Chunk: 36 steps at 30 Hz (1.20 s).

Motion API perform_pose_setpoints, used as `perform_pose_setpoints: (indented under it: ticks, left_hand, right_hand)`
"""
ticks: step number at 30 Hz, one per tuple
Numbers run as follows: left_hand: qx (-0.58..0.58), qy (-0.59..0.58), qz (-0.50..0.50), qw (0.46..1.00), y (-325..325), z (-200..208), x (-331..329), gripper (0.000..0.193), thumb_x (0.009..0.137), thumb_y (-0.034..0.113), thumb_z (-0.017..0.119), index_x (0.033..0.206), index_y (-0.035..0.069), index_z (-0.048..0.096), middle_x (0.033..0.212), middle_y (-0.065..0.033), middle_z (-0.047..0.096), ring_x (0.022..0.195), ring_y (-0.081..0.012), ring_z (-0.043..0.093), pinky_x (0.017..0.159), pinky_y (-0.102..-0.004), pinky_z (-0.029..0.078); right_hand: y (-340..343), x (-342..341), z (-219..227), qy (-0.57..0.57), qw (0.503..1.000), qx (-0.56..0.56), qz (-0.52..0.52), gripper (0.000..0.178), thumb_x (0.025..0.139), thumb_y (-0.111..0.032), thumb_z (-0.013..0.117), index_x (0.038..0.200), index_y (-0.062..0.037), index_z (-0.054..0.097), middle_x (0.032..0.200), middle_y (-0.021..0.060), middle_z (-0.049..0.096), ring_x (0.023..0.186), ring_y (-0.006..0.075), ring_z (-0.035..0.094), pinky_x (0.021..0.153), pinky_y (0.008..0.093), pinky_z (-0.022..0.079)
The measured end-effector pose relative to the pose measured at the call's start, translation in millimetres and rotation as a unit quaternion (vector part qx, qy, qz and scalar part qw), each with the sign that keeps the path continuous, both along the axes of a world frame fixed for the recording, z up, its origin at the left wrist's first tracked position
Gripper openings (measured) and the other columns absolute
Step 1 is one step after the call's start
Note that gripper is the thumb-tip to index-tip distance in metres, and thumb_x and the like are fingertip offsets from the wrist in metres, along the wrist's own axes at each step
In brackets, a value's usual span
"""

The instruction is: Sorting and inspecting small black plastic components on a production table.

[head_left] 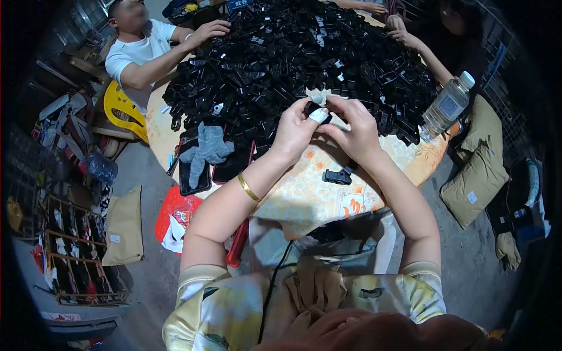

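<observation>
My left hand [296, 130] and my right hand [356, 128] meet over the near side of the table, fingers closed together. Between their fingertips is a small black plastic piece [312, 108], mostly hidden by the fingers; its exact kind does not show. A white wrap [319, 115] covers my left thumb. Just beyond my hands rises a large heap of black plastic parts [293, 58], which look like buckles or clips. A single black plastic buckle-like part [337, 176] lies on the patterned tablecloth [293, 193], between my forearms.
A clear water bottle [448, 108] stands right of the heap. Left of my forearm lie a dark phone [195, 175] and a grey cloth-like piece [208, 149]. Across the table, a person in white [140, 52] and another in dark clothes [456, 41] reach toward the heap. Tan sacks [474, 181] lie right.
</observation>
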<state>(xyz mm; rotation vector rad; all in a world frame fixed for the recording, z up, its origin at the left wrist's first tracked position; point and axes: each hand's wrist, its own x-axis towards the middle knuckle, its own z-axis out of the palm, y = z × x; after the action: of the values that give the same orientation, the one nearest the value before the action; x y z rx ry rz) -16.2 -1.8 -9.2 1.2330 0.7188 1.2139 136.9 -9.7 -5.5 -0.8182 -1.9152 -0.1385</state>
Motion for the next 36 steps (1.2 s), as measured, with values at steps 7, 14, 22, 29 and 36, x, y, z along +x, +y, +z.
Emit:
perform_pose_setpoints:
  ticks: [7,14,22,29,36]
  left_hand:
    - [0.178,0.379,0.069,0.905,-4.5,-4.6,0.3,0.041,0.087,0.014,0.056,0.120,-0.002,0.037,0.081,-0.0149,0.061,0.072,-0.0196,0.062,0.061,-0.0316,0.050]
    - [0.372,0.478,-0.059,0.793,-21.5,-12.9,4.7,0.025,0.083,0.022,0.056,0.100,0.003,0.057,0.085,-0.0158,0.055,0.085,-0.0344,0.056,0.075,-0.0416,0.046]
    - [0.441,0.439,-0.110,0.775,-18.1,-10.7,0.2,0.026,0.085,0.028,0.053,0.097,0.006,0.061,0.081,-0.0118,0.056,0.085,-0.0306,0.056,0.075,-0.0400,0.045]
    - [0.424,0.493,0.027,0.759,-8.2,-19.6,-0.3,0.018,0.077,0.019,0.059,0.087,0.004,0.061,0.082,-0.0127,0.057,0.082,-0.0306,0.054,0.075,-0.0398,0.045]
    - [0.364,0.443,0.154,0.804,2.3,-25.1,-5.0,0.029,0.072,0.005,0.061,0.100,-0.003,0.056,0.090,-0.0194,0.055,0.088,-0.0363,0.054,0.079,-0.0409,0.046]
  right_hand:
    - [36.5,35.8,0.6,0.211,0.949,-0.231,-0.043,0.019,0.086,-0.007,0.060,0.104,-0.0021,0.061,0.097,0.0074,0.065,0.088,0.0093,0.059,0.074,0.0226,0.048]
    - [112.7,34.3,12.0,-0.216,0.948,-0.001,-0.236,0.029,0.075,-0.009,0.063,0.104,-0.0106,0.060,0.098,0.0071,0.060,0.093,0.0271,0.055,0.077,0.0375,0.046]
    - [151.1,-3.7,2.0,-0.343,0.874,-0.060,-0.340,0.031,0.076,-0.011,0.055,0.108,-0.0119,0.058,0.100,0.0080,0.057,0.096,0.0264,0.054,0.076,0.0436,0.043]
    - [128.9,-18.7,-5.6,-0.312,0.943,-0.076,-0.089,0.031,0.066,-0.007,0.061,0.097,-0.0056,0.057,0.090,0.0114,0.058,0.089,0.0296,0.058,0.072,0.0400,0.049]
    - [106.4,0.5,4.4,-0.219,0.965,-0.130,-0.068,0.017,0.071,-0.008,0.062,0.087,-0.0026,0.063,0.088,0.0134,0.063,0.085,0.0307,0.061,0.074,0.0392,0.050]
